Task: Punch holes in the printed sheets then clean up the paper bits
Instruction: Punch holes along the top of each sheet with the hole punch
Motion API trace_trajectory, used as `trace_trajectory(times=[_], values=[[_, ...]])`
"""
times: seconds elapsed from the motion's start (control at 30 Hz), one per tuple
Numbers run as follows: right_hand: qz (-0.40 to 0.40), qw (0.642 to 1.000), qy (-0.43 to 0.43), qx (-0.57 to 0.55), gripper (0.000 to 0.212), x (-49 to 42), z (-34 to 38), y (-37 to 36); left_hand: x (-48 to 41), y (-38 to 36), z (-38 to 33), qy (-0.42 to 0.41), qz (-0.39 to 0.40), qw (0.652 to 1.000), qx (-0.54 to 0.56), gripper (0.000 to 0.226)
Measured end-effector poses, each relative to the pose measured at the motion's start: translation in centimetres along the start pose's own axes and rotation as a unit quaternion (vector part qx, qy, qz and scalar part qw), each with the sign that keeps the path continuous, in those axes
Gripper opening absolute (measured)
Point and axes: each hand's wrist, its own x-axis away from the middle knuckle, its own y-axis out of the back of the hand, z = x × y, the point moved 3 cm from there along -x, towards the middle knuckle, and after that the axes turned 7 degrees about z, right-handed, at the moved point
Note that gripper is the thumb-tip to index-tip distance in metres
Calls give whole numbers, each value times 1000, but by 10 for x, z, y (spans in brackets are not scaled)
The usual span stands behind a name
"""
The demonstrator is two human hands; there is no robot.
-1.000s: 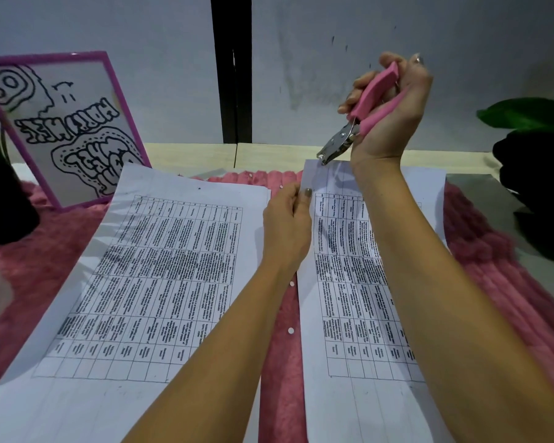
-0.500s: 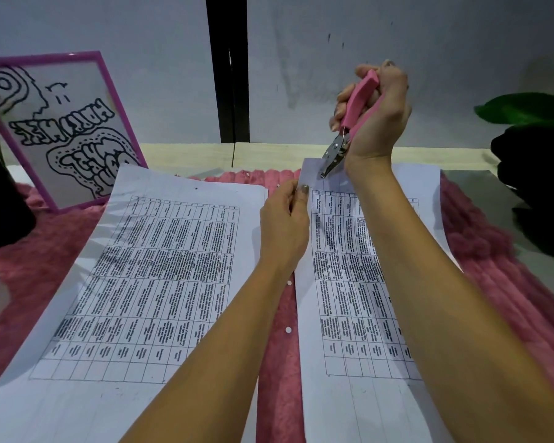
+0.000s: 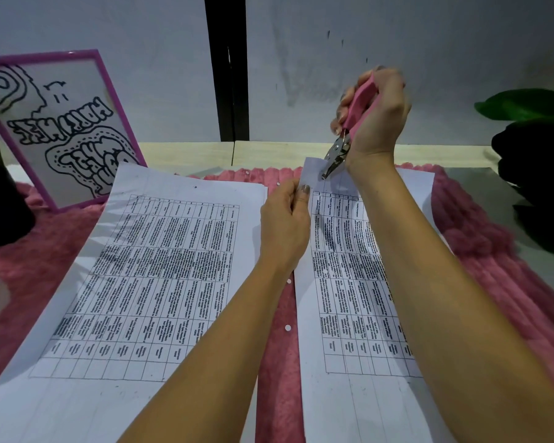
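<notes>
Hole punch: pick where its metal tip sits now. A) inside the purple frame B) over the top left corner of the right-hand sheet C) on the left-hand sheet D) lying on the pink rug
B: the right hand holds the pink hole punch with its tip at the right-hand sheet's top left corner, above the left hand pinching that edge.

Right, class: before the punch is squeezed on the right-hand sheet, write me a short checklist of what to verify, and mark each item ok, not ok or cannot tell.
1. Right hand grips the pink hole punch: ok.
2. Punch tip sits over the top left corner of the right-hand sheet: ok.
3. Left hand pinches that sheet's left edge to steady it: ok.
4. Paper fully seated between the punch's metal parts: cannot tell.
5. Left fingers clear of the punch tip: ok, but close.
6. Pink mat free of paper bits: not ok, several white dots lie in the gap between the sheets.
</notes>
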Motion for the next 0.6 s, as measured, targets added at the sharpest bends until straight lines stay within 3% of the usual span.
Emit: trace_trajectory(times=[0.27,0.4,0.6], values=[[8,1000,-26,-1,14,-4,-2,5,1,-1,-3,-20,5,1000,8,25],[54,996,-73,20,31,-2,-3,7,2,0,-4,-28,-10,999,12,37],[77,994,-82,8,37,3,-1,14,4,2,-8,-45,-26,998,-18,44]])
